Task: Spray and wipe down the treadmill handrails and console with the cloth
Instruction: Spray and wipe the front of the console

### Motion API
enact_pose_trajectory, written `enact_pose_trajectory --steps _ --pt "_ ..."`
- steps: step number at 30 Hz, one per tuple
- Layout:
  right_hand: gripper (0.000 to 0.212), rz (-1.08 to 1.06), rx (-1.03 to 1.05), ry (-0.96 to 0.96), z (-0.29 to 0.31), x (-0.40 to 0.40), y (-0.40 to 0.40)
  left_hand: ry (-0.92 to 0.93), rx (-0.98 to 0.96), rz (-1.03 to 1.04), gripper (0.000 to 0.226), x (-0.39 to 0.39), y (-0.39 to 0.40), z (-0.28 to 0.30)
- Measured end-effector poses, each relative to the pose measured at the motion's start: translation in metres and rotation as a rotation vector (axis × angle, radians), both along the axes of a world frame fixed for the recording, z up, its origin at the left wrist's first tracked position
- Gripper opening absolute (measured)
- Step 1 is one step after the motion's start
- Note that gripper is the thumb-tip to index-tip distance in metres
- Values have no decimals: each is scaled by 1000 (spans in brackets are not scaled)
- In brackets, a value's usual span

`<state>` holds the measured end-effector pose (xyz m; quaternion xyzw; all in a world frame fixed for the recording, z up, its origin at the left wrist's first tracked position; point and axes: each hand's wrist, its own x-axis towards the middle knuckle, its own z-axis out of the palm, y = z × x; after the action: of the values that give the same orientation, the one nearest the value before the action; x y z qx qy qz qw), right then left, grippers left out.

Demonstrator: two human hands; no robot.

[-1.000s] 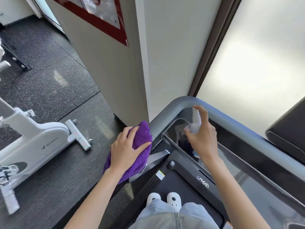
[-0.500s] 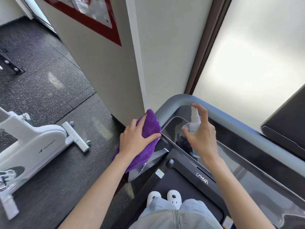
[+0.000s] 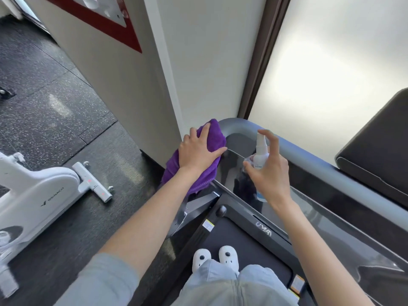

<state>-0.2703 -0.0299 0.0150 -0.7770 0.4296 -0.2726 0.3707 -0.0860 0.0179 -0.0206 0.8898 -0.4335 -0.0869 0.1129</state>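
Observation:
A purple cloth [image 3: 215,138] is draped over the left bend of the grey treadmill handrail [image 3: 309,162]. My left hand [image 3: 196,151] lies on top of the cloth, fingers spread and curved over it, pressing it to the rail. My right hand [image 3: 270,173] grips a small white spray bottle [image 3: 260,151] upright, index finger raised over its nozzle, above the dark glossy console [image 3: 231,173]. The bottle's lower part is hidden behind my palm.
A white wall corner stands just left of the rail, a frosted window behind it. A white exercise bike [image 3: 39,199] sits on the dark floor at left. My white slippers [image 3: 214,258] stand on the treadmill belt. A dark machine panel [image 3: 379,155] is at right.
My left hand slid the cloth forward and up along the left rail to its bend. My right hand kept the bottle over the console, almost still.

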Motion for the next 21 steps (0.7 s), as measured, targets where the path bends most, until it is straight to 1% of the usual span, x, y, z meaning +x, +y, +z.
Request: enact_pose_trajectory --steps 2,7,9,11,13,19,21 --pt "76 18 8 1 1 1 1 3 -4 -5 93 -1 18 2" --pt "75 15 8 -21 -3 2 2 -60 -52 4 89 -6 109 2" --pt "74 3 11 -34 -7 -1 1 -85 -65 4 85 -9 123 -1" --pt "74 -14 10 -43 -9 -8 1 -139 -65 8 77 -9 109 -4" --pt "74 -36 13 -47 -9 -16 -1 -184 -57 -7 74 -10 77 -4" --pt "78 -84 10 -43 -5 -34 -3 -206 -17 -142 73 -3 -51 -3" --pt "80 -85 -6 -53 -2 -38 -1 -173 1 -198 72 -2 -81 1"
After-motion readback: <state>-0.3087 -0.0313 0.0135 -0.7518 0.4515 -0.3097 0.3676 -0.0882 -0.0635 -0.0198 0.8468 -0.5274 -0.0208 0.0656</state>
